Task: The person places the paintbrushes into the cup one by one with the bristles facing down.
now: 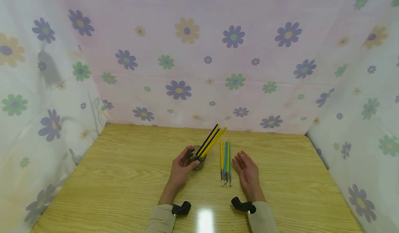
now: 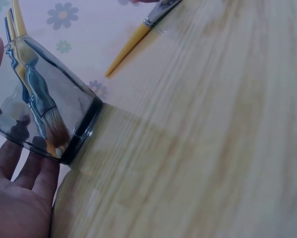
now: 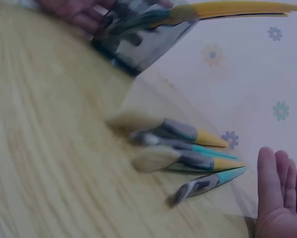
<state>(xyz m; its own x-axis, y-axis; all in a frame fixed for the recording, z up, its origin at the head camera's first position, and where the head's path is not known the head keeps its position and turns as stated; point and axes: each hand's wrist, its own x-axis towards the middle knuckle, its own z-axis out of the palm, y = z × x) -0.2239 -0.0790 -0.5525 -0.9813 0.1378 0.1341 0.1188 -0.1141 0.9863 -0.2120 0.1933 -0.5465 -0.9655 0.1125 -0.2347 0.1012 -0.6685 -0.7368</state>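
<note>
My left hand [image 1: 182, 169] grips a clear glass [image 1: 198, 164], fingers and thumb around its side. Several paintbrushes [image 1: 210, 143] with yellow and dark purple handles lean to the right inside it, bristles down, as the left wrist view shows through the glass [image 2: 69, 99]. To the right of the glass, several loose paintbrushes [image 1: 222, 157] with yellow and teal handles lie side by side on the table, bristles toward me. Beside them on the right is my right hand [image 1: 248, 172], fingers extended and holding nothing. The right wrist view has this hand [image 3: 282, 198] close to the brush handles [image 3: 230, 165].
The wood-grain table [image 1: 124, 177] is bordered by a flower-patterned curtain [image 1: 205, 70] at the back and both sides. Black wrist cameras [image 1: 181, 208] are strapped on over both beige sleeves [image 1: 263, 217]. A bright light reflection lies near the table's front.
</note>
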